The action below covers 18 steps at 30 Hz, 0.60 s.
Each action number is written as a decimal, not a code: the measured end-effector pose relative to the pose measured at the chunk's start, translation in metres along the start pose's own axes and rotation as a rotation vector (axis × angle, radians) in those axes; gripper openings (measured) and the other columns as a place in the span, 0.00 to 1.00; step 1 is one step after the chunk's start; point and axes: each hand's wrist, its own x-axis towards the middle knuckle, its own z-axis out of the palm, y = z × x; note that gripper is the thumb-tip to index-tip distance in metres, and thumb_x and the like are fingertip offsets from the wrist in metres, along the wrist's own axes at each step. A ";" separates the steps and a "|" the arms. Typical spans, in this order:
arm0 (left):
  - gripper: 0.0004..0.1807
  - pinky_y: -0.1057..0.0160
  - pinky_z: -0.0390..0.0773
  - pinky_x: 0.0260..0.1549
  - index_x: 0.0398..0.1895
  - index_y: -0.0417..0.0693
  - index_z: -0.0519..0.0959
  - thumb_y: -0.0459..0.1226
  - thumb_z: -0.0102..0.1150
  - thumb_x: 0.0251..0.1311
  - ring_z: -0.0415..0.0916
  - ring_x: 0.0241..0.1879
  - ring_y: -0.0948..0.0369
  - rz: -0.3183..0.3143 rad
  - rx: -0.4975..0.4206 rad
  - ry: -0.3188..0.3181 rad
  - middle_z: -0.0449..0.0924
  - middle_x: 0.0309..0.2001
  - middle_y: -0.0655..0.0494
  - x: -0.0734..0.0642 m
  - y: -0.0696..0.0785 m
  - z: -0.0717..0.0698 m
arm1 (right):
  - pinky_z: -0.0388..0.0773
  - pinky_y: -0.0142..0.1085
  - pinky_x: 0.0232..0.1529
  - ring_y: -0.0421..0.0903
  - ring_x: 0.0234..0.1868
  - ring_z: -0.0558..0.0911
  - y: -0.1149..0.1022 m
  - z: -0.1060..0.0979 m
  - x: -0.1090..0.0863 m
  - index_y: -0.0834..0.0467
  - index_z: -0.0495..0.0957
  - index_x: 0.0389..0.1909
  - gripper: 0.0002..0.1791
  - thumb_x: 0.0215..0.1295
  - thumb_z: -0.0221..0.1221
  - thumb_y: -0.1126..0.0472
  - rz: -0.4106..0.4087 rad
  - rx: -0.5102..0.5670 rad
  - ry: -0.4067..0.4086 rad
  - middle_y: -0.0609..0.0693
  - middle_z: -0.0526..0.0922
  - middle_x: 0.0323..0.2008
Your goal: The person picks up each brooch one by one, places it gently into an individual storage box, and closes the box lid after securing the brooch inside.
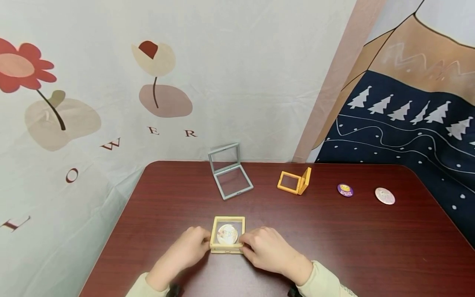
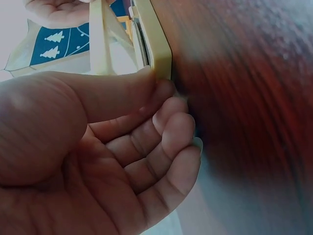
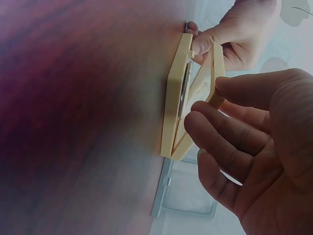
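A pale yellow hinged display frame stands on the table in front of me, with a round whitish badge showing through its clear window. My left hand pinches the near left corner of the lower half between thumb and forefinger. On the other side, my right hand holds the edge of the raised lid between thumb and fingertips. Seen from the right wrist, lid and lower half form a narrow wedge, joined at the far side. The badge's thin edge lies along the lower half.
Behind the yellow frame, a grey display frame stands unfolded near the table's back edge. Right of it is a smaller orange frame, also unfolded. A purple badge and a pinkish-white badge lie farther right on the dark red table.
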 end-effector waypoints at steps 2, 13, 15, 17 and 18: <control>0.22 0.62 0.67 0.23 0.13 0.54 0.69 0.25 0.64 0.57 0.62 0.20 0.65 -0.002 0.000 -0.003 0.62 0.15 0.65 0.000 0.000 -0.001 | 0.77 0.34 0.31 0.31 0.26 0.74 0.000 0.001 0.000 0.50 0.84 0.32 0.04 0.64 0.69 0.63 -0.004 0.001 -0.004 0.35 0.81 0.26; 0.22 0.65 0.64 0.21 0.16 0.51 0.69 0.27 0.59 0.69 0.61 0.19 0.65 -0.087 -0.055 -0.007 0.60 0.16 0.63 -0.006 0.004 -0.004 | 0.67 0.30 0.25 0.31 0.23 0.66 0.001 0.004 0.000 0.47 0.77 0.25 0.12 0.64 0.67 0.63 -0.006 -0.015 -0.028 0.34 0.72 0.21; 0.21 0.64 0.65 0.21 0.17 0.51 0.71 0.31 0.60 0.70 0.61 0.19 0.65 -0.091 -0.053 -0.007 0.62 0.16 0.64 -0.007 0.006 -0.004 | 0.67 0.31 0.25 0.31 0.22 0.66 0.001 0.004 0.000 0.47 0.76 0.24 0.13 0.65 0.67 0.62 -0.007 -0.031 -0.044 0.33 0.71 0.20; 0.18 0.62 0.67 0.23 0.19 0.51 0.74 0.34 0.62 0.70 0.63 0.20 0.64 -0.091 -0.055 -0.016 0.65 0.17 0.64 -0.009 0.008 -0.005 | 0.68 0.32 0.25 0.32 0.21 0.66 0.001 0.005 0.000 0.46 0.75 0.21 0.15 0.65 0.68 0.62 -0.012 -0.049 -0.057 0.34 0.70 0.19; 0.17 0.62 0.68 0.24 0.20 0.51 0.75 0.35 0.63 0.70 0.64 0.21 0.64 -0.089 -0.051 -0.023 0.66 0.17 0.64 -0.009 0.008 -0.005 | 0.68 0.32 0.24 0.32 0.21 0.66 0.001 0.005 0.000 0.46 0.74 0.20 0.17 0.65 0.68 0.61 -0.015 -0.054 -0.063 0.34 0.69 0.18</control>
